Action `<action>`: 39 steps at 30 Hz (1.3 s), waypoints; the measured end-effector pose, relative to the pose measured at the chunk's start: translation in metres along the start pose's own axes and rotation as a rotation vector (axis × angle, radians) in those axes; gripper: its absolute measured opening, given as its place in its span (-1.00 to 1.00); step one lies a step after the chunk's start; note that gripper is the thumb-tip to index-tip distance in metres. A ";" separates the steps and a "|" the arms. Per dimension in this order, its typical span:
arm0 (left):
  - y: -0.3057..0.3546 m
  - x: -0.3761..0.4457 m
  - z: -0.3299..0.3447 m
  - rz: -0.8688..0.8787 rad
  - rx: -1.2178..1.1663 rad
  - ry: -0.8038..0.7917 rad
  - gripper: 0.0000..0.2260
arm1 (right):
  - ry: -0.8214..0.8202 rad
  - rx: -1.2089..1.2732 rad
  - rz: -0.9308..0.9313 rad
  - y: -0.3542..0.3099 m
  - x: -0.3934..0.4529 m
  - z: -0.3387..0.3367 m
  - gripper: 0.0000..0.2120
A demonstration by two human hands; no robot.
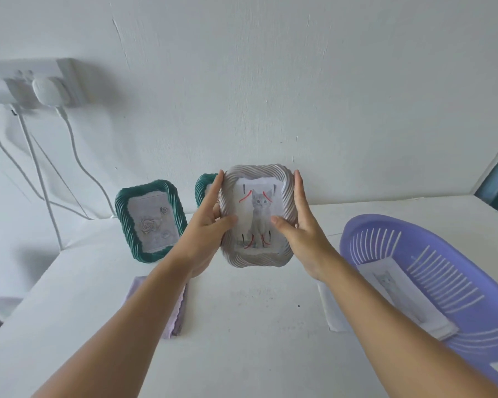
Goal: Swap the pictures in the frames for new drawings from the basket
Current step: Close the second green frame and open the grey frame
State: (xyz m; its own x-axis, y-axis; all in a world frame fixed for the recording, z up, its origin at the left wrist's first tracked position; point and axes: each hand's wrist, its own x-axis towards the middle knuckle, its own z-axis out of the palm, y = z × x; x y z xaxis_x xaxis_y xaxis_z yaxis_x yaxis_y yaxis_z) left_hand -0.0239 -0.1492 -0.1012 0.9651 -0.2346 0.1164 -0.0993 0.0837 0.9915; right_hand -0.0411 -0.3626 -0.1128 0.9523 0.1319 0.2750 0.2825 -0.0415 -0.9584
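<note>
I hold a pale pink twisted-rim frame (pixel 258 258) upright above the table's middle; it shows a grey kitten picture with red and black marks. My left hand (pixel 210 218) grips its left edge, thumb on the glass. My right hand (pixel 299 225) grips its right edge, thumb on the front. A green frame (pixel 148 216) with a rose picture leans against the wall at the left. Another green frame (pixel 203 186) is mostly hidden behind my left hand. The purple basket (pixel 443 280) at the right holds paper drawings (pixel 397 294).
A folded lilac cloth (pixel 174 308) lies under my left forearm. White sheets (pixel 335 311) lie beside the basket. A wall socket with plugs (pixel 45 87) and hanging white cables is at the upper left. The white table (pixel 256 326) meets the wall behind the frames.
</note>
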 end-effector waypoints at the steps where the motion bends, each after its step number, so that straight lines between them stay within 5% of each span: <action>1: 0.000 -0.002 -0.001 -0.007 0.003 0.008 -0.25 | -0.004 0.008 0.005 0.001 0.000 0.002 -0.14; 9: -0.002 -0.010 -0.010 -0.009 0.118 0.043 -0.25 | -0.011 0.046 -0.010 0.009 -0.002 0.014 -0.13; 13: -0.001 -0.017 -0.004 -0.026 0.385 0.076 -0.24 | 0.014 -0.024 -0.038 0.009 -0.007 0.018 -0.14; 17: 0.001 -0.025 0.006 0.092 0.691 0.295 -0.25 | 0.111 -0.245 -0.091 0.002 -0.014 0.022 -0.15; 20: 0.013 -0.034 0.020 0.158 0.574 0.332 -0.32 | 0.204 -0.432 -0.126 0.001 -0.018 0.029 -0.13; 24: 0.027 -0.050 0.042 0.135 0.558 0.321 -0.34 | 0.125 -0.690 -0.159 -0.009 -0.026 0.041 -0.12; 30: 0.028 -0.058 0.046 0.083 0.526 0.522 -0.40 | 0.067 -0.998 -0.317 -0.003 -0.035 0.056 -0.06; 35: 0.017 -0.060 0.026 0.062 0.456 0.572 -0.63 | -0.169 -0.667 -0.216 -0.008 -0.042 0.056 -0.10; 39: -0.002 -0.057 0.000 -0.020 0.203 0.555 -0.71 | -0.062 -0.575 -0.033 0.015 -0.036 0.046 -0.27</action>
State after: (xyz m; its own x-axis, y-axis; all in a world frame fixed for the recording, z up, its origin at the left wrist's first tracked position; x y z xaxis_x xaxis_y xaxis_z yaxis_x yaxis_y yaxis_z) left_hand -0.0788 -0.1362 -0.1095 0.9444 0.3119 0.1040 -0.0710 -0.1153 0.9908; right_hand -0.0766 -0.3226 -0.1404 0.9383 0.1996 0.2823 0.3456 -0.5653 -0.7490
